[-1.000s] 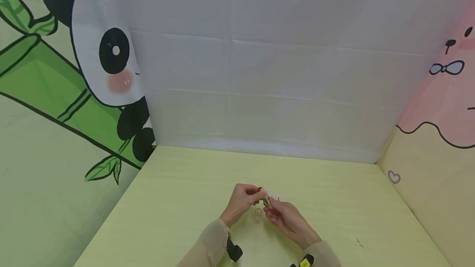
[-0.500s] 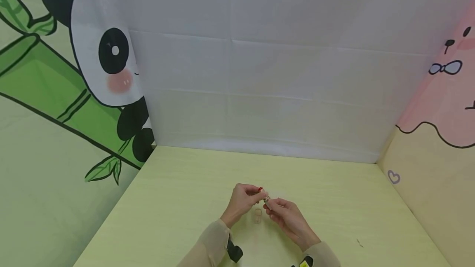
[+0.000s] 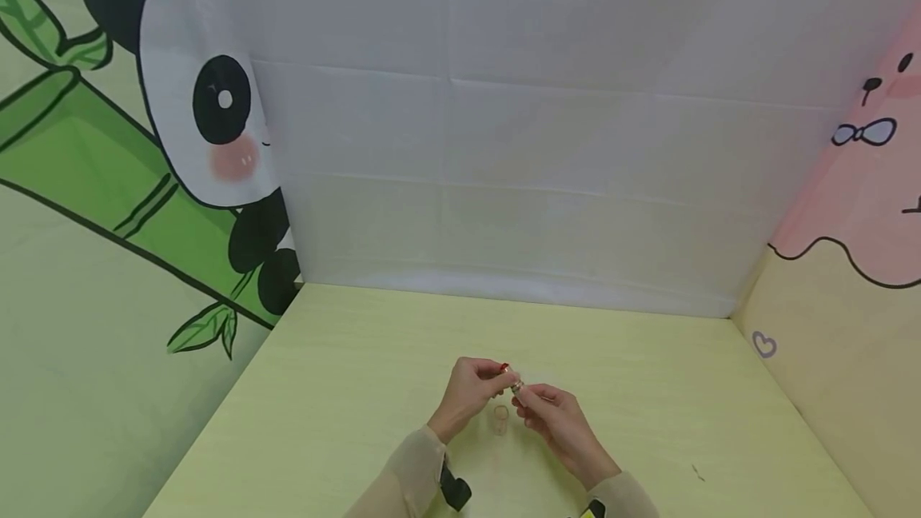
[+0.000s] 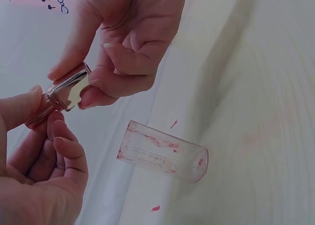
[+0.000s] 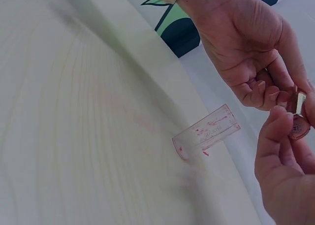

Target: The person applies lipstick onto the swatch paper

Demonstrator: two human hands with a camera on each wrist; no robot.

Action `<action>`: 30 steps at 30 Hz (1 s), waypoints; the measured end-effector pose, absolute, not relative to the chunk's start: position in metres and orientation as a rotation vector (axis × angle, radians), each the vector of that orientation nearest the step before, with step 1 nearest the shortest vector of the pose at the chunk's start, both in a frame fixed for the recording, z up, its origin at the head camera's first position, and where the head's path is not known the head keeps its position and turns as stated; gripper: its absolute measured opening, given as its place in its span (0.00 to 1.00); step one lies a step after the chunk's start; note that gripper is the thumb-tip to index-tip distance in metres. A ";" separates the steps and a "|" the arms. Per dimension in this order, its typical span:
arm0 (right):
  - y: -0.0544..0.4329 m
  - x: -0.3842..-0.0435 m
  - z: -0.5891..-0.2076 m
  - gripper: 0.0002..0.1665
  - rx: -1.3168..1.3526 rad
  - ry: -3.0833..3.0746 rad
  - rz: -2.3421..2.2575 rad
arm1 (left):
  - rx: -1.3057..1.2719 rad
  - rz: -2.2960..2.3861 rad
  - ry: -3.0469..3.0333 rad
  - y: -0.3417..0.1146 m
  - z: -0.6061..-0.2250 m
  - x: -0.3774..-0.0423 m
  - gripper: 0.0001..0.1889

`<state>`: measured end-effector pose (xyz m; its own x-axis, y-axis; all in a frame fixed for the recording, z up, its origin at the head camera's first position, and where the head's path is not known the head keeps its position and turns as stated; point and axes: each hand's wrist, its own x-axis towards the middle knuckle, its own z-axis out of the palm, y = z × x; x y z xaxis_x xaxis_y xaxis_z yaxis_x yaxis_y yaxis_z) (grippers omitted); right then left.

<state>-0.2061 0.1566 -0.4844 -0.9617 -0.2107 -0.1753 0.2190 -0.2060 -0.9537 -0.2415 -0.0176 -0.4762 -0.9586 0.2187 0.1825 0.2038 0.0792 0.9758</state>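
Note:
Both hands hold a shiny rose-gold lipstick tube [image 4: 71,86] above the table. My left hand [image 3: 468,392] pinches one end between thumb and fingers; a bit of red [image 3: 505,367] shows at its fingertips in the head view. My right hand [image 3: 564,426] pinches the other end, the wider part, between thumb and fingers. In the right wrist view the round end face [image 5: 299,128] of the tube shows beside the right fingertips. A clear cap [image 4: 162,151] with red smears inside lies on its side on the table, below and apart from both hands.
Red flecks [image 4: 155,208] lie on the pale wood-grain table [image 3: 345,390] by the cap. A small dark mark [image 3: 698,472] is at the table's right. A white sheet [image 3: 504,182] stands behind; printed panda [image 3: 194,126] and pink [image 3: 856,182] panels flank the sides.
My right fingers have shifted on the lipstick tube, and less of its metal shows between the hands. The left hand stays nearly still. The cap has not moved.

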 end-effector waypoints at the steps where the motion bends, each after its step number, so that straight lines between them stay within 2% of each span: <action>1: 0.157 -0.206 -0.484 0.21 0.007 1.764 -2.239 | 0.462 2.080 2.288 -0.018 -0.472 -0.239 0.06; 9: 0.159 -0.207 -0.482 0.23 -0.034 1.540 -2.246 | 0.541 2.095 2.209 -0.024 -0.450 -0.228 0.07; 23: 0.157 -0.207 -0.482 0.37 0.011 1.516 -2.173 | 0.562 2.102 2.144 -0.020 -0.482 -0.248 0.07; 27: 0.160 -0.207 -0.481 0.35 0.002 1.608 -2.166 | 0.529 2.093 2.173 -0.022 -0.483 -0.250 0.08; 30: 0.161 -0.206 -0.480 0.29 -0.031 1.674 -2.173 | 0.501 2.079 2.193 -0.023 -0.483 -0.250 0.07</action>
<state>-0.2061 0.1611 -0.4798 -0.9213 -0.3210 -0.2195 0.2941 -0.2059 -0.9333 -0.2496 -0.0228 -0.4826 -0.9435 0.2870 0.1657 0.1807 0.0264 0.9832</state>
